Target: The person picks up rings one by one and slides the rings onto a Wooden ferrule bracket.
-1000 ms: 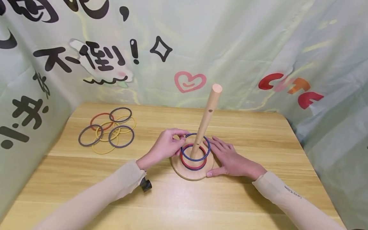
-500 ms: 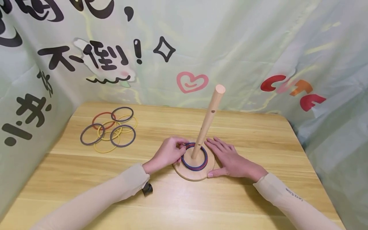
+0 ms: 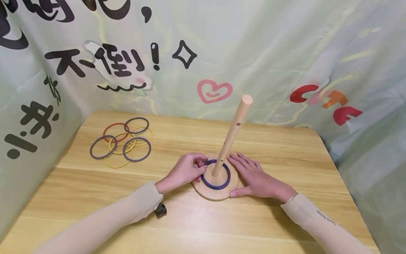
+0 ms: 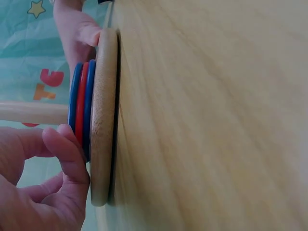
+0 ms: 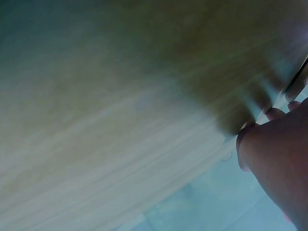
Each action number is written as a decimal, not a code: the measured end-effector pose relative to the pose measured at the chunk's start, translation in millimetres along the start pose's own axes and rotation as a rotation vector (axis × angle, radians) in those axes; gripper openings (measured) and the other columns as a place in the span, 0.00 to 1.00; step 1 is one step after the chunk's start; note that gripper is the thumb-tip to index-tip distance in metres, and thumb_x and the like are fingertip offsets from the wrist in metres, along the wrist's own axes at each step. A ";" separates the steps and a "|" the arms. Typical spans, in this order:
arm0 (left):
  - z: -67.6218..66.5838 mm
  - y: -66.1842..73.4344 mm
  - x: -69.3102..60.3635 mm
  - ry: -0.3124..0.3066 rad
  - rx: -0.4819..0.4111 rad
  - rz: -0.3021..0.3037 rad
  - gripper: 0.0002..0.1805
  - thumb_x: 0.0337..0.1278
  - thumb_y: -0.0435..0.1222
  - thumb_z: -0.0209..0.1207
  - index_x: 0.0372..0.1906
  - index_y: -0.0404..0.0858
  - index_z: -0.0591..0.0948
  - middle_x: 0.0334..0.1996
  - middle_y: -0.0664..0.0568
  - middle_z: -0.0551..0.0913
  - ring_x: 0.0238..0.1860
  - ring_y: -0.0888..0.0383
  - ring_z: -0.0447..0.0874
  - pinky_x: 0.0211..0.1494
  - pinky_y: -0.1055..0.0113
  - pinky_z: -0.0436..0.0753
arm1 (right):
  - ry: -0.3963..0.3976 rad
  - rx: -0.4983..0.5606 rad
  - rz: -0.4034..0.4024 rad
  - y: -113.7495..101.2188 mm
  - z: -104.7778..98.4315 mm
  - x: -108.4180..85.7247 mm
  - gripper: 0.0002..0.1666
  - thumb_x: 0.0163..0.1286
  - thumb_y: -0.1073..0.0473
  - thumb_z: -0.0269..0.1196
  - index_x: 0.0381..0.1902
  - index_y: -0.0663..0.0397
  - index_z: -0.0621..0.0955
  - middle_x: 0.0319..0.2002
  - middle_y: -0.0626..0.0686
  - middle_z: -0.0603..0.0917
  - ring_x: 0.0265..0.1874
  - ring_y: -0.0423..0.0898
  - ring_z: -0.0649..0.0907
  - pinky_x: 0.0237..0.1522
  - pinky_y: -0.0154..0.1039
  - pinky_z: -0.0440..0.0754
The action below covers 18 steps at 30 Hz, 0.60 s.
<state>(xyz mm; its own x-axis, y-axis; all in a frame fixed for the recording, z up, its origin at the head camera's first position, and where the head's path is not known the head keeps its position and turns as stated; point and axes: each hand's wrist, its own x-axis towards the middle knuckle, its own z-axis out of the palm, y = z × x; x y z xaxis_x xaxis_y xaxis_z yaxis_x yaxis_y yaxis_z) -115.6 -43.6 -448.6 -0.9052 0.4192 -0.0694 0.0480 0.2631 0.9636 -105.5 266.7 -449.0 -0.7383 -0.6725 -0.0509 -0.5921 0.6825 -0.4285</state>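
A pale green cloth (image 3: 272, 46) with dark lettering, a pink heart and coloured letters hangs behind the tabletop (image 3: 228, 225), which is light wood with a visible grain. Your two beige sleeves (image 3: 108, 218) reach in over it from the near side. Between your hands lies a flat, round, pale wooden base (image 3: 218, 195), and a tall, round wooden peg (image 3: 231, 137) rises from its middle, with small dark holes along its length.

Your right hand (image 3: 255, 178) lies spread and holds nothing; its thumb rests on the base's rim and its fingers reach round the far right edge. Your left hand (image 3: 187, 171) is curled at the opposite side, thumb and forefinger pinching the edge of the uppermost ring.

Well apart, at the far left, loose thin rings overlap: three dark blue rings (image 3: 137, 161), three yellow rings (image 3: 117, 167) and one red ring (image 3: 109, 128).

Three rings encircle the peg's foot, stacked on the base: a top blue ring (image 4: 73, 96), a red middle ring (image 4: 82, 98) and a bottom blue ring (image 4: 89, 91). A small black object (image 3: 160, 210) shows just beside your left cuff, partly hidden.
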 end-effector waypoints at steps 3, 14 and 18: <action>-7.9 -2.4 -6.0 0.022 0.006 0.005 0.19 0.70 0.25 0.63 0.63 0.27 0.83 0.37 0.47 0.82 0.23 0.56 0.83 0.21 0.68 0.82 | 0.000 0.003 -0.005 0.0 0.7 0.4 0.71 0.66 0.24 0.72 0.90 0.52 0.52 0.87 0.57 0.54 0.85 0.64 0.50 0.72 0.72 0.60; -71.1 -24.4 -49.2 0.236 0.205 -0.011 0.18 0.67 0.28 0.69 0.61 0.33 0.86 0.46 0.47 0.87 0.37 0.54 0.83 0.39 0.67 0.85 | 0.001 0.000 -0.009 1.4 0.1 0.6 0.71 0.66 0.24 0.72 0.90 0.53 0.52 0.88 0.57 0.53 0.85 0.65 0.50 0.73 0.74 0.60; -99.1 -33.7 -69.7 0.309 0.301 -0.010 0.20 0.68 0.28 0.69 0.63 0.33 0.86 0.53 0.42 0.88 0.35 0.55 0.82 0.35 0.68 0.83 | 0.003 0.000 -0.008 1.7 0.2 0.3 0.71 0.66 0.24 0.72 0.90 0.53 0.53 0.87 0.57 0.54 0.85 0.65 0.50 0.73 0.74 0.59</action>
<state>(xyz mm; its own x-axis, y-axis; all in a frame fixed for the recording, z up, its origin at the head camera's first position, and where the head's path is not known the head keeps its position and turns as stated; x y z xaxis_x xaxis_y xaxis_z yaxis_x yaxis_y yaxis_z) -95.9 -167.7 -450.7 -0.9880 0.1472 0.0460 0.1176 0.5267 0.8418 -106.6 267.7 -449.8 -0.7344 -0.6773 -0.0446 -0.5981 0.6768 -0.4293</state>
